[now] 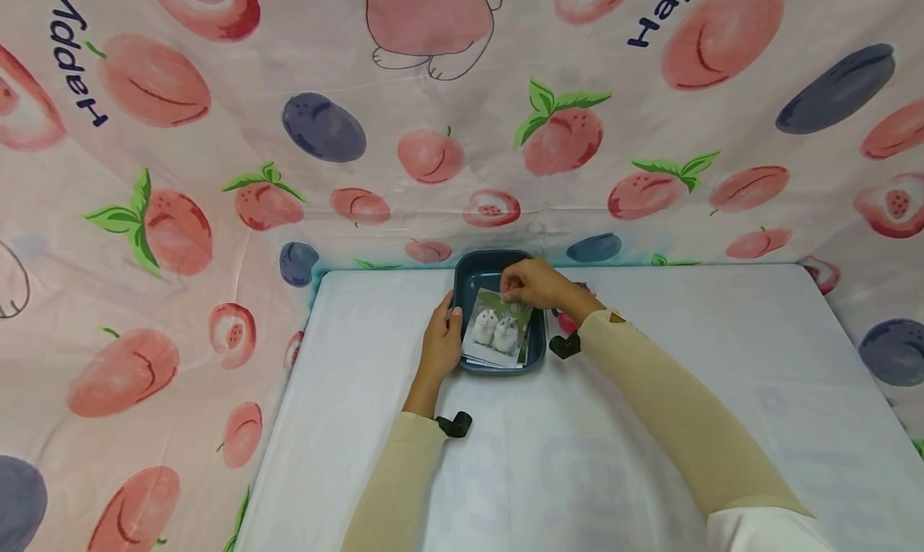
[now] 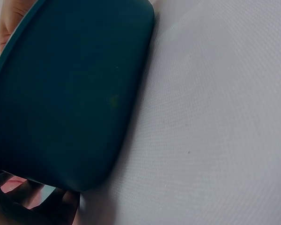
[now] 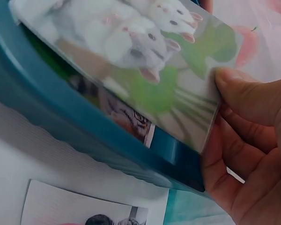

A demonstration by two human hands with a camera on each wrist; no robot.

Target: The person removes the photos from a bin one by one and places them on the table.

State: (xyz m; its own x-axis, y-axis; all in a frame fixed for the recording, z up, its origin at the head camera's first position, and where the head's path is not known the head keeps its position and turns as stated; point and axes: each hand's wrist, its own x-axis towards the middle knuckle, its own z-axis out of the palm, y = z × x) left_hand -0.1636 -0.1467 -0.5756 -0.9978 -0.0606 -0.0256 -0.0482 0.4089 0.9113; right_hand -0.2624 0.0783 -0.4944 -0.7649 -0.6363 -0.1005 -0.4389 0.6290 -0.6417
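A dark teal plastic tray [image 1: 537,347] stands near the far edge of the white table. My left hand [image 1: 440,339] grips its left side, thumb at the rim; the left wrist view shows its fingers [image 2: 61,206] against the tray wall. My right hand [image 1: 537,283] pinches the upper edge of a photo card [image 1: 496,331] picturing two white hamsters on green. In the right wrist view, thumb and fingers hold that card by a corner, tilted above the tray. Beneath it lie other photo cards, one with a striped animal [image 3: 126,117].
Another photo card [image 3: 84,206] lies on the table to the right of the tray, mostly hidden by my right wrist in the head view. The white tabletop [image 1: 577,448] extends toward me. A fruit-printed cloth [image 1: 447,103] hangs behind and beside the table.
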